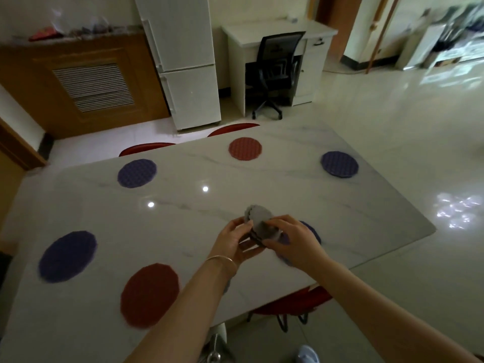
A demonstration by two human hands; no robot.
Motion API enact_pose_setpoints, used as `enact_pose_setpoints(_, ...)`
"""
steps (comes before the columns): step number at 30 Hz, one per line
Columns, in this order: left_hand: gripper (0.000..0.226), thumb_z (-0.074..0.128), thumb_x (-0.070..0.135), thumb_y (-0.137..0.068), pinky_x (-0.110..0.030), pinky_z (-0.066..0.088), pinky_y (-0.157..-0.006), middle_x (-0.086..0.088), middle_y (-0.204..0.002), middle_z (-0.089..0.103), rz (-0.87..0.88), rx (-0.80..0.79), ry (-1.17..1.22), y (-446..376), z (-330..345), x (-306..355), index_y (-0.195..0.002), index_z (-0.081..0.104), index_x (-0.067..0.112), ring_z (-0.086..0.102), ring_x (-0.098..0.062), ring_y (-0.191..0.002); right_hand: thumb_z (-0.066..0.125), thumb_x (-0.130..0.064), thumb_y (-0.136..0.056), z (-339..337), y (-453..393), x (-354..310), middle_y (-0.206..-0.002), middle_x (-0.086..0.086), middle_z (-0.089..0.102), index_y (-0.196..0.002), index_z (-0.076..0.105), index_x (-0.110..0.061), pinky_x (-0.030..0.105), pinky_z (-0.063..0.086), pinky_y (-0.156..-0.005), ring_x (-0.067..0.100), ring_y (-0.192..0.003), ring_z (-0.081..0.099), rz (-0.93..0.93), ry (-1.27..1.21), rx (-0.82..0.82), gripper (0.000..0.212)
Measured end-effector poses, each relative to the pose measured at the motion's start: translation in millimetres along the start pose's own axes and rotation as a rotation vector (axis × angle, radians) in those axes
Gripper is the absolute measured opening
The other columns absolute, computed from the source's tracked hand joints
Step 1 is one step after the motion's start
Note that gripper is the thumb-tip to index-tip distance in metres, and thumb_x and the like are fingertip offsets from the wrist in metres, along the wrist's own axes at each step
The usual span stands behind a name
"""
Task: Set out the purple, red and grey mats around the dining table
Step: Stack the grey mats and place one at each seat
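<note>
Both hands [264, 242] curled round grey mats [260, 222], above table [183, 218]

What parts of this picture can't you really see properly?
- Purple mat near the right hand: mostly hidden by that hand in the head view.
- Grey mats held in both hands: fingers cover them, so the count is unclear.
- Left hand: palm hidden behind the stack.
- Red chairs: mostly hidden by the table.
- Shelf items far left: too blurred to identify.
</note>
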State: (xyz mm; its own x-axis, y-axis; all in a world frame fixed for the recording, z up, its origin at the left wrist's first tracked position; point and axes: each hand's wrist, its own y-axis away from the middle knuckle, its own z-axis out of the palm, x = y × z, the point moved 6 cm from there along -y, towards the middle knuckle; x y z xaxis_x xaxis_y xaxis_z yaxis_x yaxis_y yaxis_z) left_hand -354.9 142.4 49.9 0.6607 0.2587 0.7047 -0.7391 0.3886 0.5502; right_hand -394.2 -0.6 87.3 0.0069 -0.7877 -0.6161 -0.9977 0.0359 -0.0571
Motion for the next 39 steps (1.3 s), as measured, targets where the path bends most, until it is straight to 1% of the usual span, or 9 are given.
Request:
enact_pose_setpoints(7,0.024,0.058,0.012,-0.091,-0.042,0.059,-0.065,-0.022,-0.106,0.068,-0.025,0.003,0.003,-51,64,-16,-0.114,0.057,0.007,0.070,-0.036,-0.088,0.062,-0.030,-0.089,-48,-25,74,-0.101,-0.002,0.068,-0.121,0.062,-0.026,0.022,0.050,-0.077,0.014,-0.089,0.064,0.009,-0.150,0.002,0.033)
enact_pose_setpoints(14,0.023,0.055,0.007,-0.091,-0.045,0.059,-0.065,-0.025,-0.108,0.064,0.006,0.140,0.050,-102,127,-26,-0.114,0.056,0.006,0.071,-0.035,-0.082,0.045,-0.021,-0.092,-89,-81,158,-0.090,0.000,0.066,-0.123,0.049,-0.028,0.022,0.041,-0.061,0.012,-0.070,0.055,-0.009,0.040,-0.046,0.032)
enact_pose_setpoints(21,0.021,0.054,0.003,-0.090,-0.045,0.058,-0.058,-0.021,-0.109,0.062,0.006,0.388,0.247,-119,138,-55,-0.109,0.057,0.011,0.062,-0.038,-0.093,0.054,-0.008,-0.089,-123,-77,238,-0.124,0.002,0.064,-0.131,0.051,-0.027,0.032,0.054,-0.079,0.022,-0.100,0.066,-0.064,0.211,-0.053,0.046)
enact_pose_setpoints(23,0.018,0.053,0.002,-0.089,-0.045,0.058,-0.054,-0.020,-0.107,0.061,0.014,0.441,0.303,-116,133,-62,-0.104,0.057,0.012,0.061,-0.038,-0.092,0.063,-0.007,-0.083,-116,-63,250,-0.126,0.004,0.062,-0.126,0.057,-0.026,0.034,0.056,-0.079,0.025,-0.105,0.065,-0.109,0.276,-0.136,0.048)
enact_pose_setpoints(26,0.018,0.051,0.001,-0.090,-0.045,0.059,-0.053,-0.019,-0.103,0.060,0.017,0.501,0.334,-109,126,-71,-0.100,0.057,0.015,0.060,-0.037,-0.089,0.091,-0.010,-0.043,-95,-33,259,-0.099,-0.002,0.074,-0.099,0.074,-0.026,0.022,0.056,-0.050,0.015,-0.081,0.072,-0.213,0.370,-0.261,0.060)
enact_pose_setpoints(28,0.018,0.051,0.002,-0.090,-0.046,0.059,-0.055,-0.018,-0.104,0.059,0.029,0.513,0.340,-106,122,-71,-0.101,0.056,0.015,0.059,-0.036,-0.089,0.094,-0.016,-0.031,-73,-14,262,-0.090,-0.005,0.075,-0.090,0.076,-0.029,0.020,0.054,-0.046,0.011,-0.075,0.072,-0.266,0.426,-0.373,0.063)
enact_pose_setpoints(33,0.021,0.050,0.002,-0.091,-0.051,0.053,-0.066,-0.018,-0.107,0.059,0.040,0.491,0.351,-101,121,-75,-0.109,0.054,0.012,0.059,-0.036,-0.093,0.092,-0.021,-0.034,-49,10,266,-0.092,0.000,0.075,-0.089,0.076,-0.029,0.022,0.055,-0.049,0.016,-0.079,0.072,-0.251,0.465,-0.444,0.058)
enact_pose_setpoints(36,0.024,0.052,0.002,-0.090,-0.051,0.053,-0.067,-0.019,-0.111,0.059,0.026,0.469,0.374,-98,123,-85,-0.111,0.055,0.012,0.058,-0.038,-0.098,0.066,-0.017,-0.078,-41,13,269,-0.134,0.011,0.054,-0.122,0.061,-0.020,0.036,0.054,-0.082,0.027,-0.119,0.055,-0.201,0.426,-0.486,0.044)
enact_pose_setpoints(39,0.021,0.053,0.002,-0.089,-0.051,0.053,-0.067,-0.019,-0.112,0.058,-0.001,0.456,0.377,-98,122,-97,-0.106,0.057,0.013,0.057,-0.039,-0.100,0.040,-0.021,-0.094,-35,17,272,-0.151,0.007,0.030,-0.135,0.043,-0.017,0.039,0.043,-0.098,0.026,-0.134,0.034,-0.182,0.459,-0.545,0.042)
